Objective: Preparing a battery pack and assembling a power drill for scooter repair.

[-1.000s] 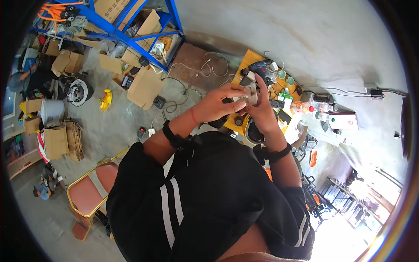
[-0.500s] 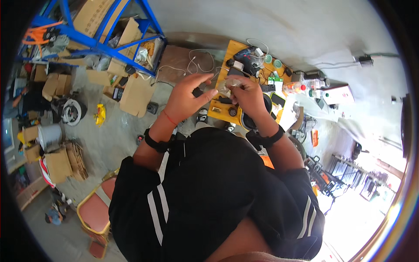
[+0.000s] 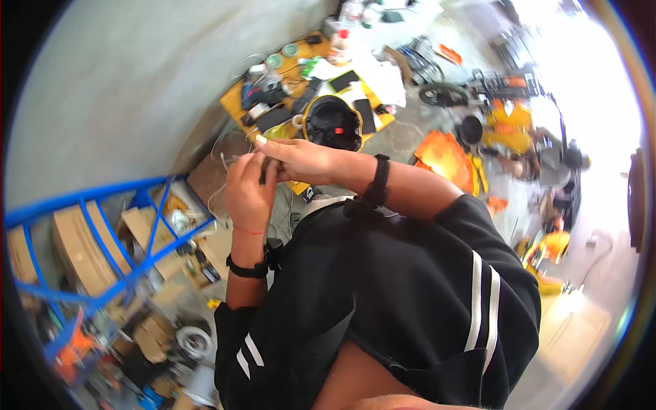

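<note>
My left hand (image 3: 247,191), with a red thread and a black watch at the wrist, is held up in front of my chest and closed around a small dark object (image 3: 262,172). My right hand (image 3: 304,160), with a black band at the wrist, meets it from the right and pinches the same object. A thin pale wire (image 3: 223,161) trails from the hands to the left. What the object is cannot be made out. Both forearms come out of my black top with white stripes.
Beyond the hands stands a yellow table (image 3: 234,104) cluttered with tools, small pots and a black helmet (image 3: 333,123). A blue metal rack (image 3: 102,198) with cardboard boxes is on the left. Orange parts (image 3: 443,154) and wheeled gear lie on the concrete floor at right.
The view has swung round strongly, so the yellow table and the rack sit elsewhere in the picture. My hands have stayed together on the small object.
</note>
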{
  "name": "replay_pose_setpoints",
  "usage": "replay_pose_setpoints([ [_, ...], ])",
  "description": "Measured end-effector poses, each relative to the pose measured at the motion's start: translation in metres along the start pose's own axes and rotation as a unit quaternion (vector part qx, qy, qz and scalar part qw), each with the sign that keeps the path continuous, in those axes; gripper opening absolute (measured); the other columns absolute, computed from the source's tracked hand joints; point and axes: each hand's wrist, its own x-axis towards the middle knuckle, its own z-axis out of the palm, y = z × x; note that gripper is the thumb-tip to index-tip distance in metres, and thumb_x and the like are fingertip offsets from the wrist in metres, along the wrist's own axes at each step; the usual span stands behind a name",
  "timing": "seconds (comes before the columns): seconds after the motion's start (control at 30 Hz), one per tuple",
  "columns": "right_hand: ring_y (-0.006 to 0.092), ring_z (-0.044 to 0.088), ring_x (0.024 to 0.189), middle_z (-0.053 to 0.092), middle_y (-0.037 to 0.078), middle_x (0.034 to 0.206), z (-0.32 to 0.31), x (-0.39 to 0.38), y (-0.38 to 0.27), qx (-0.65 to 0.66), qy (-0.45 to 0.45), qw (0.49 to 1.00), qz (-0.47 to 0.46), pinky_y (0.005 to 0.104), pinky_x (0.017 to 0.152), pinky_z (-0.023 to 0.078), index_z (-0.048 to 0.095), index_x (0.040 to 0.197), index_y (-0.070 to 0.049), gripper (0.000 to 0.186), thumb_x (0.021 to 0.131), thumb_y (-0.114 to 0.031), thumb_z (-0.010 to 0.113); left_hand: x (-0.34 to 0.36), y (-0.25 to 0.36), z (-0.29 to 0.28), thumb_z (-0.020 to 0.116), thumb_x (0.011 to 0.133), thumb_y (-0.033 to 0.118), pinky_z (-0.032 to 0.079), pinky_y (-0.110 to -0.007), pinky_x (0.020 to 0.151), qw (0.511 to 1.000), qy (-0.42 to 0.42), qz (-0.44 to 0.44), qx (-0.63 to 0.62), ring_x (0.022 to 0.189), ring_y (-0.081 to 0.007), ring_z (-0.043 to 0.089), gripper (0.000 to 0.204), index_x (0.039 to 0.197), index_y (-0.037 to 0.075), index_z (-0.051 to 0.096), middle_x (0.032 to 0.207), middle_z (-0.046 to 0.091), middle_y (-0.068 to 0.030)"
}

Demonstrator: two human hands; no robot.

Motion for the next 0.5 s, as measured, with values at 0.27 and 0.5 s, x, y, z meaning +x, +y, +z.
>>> replay_pose_setpoints([
  [0.27,0.0161,0.064,0.076,0.064,0.01,0.092,-0.13,-0.071,-0.017,0.023,0.294,0.933,-0.209,0.0304,0.066,0.056,0.055,0.119,0.006,0.025,0.098,-0.007,0.049,0.039,0.042,0.043,0.073,0.084,0.014,0.052,-0.035,0.083,0.968,-0.167,-0.013,-0.186,0.102,-0.0283,0.066,0.047,0.127,0.0,0.059,0.117,0.066,-0.015],
  [0.5,0.0091,0.036,0.038,0.046,0.003,0.055,-0.219,-0.21,-0.02,-0.106,0.365,0.916,-0.126,0.0267,0.033,0.025,0.058,0.084,-0.004,0.058,0.103,-0.055,0.039,0.057,0.047,0.06,0.067,0.089,0.009,0.05,-0.028,0.078,0.962,-0.162,-0.086,-0.202,0.087,-0.0128,0.063,0.033,0.121,-0.001,0.063,0.095,0.07,-0.0067],
])
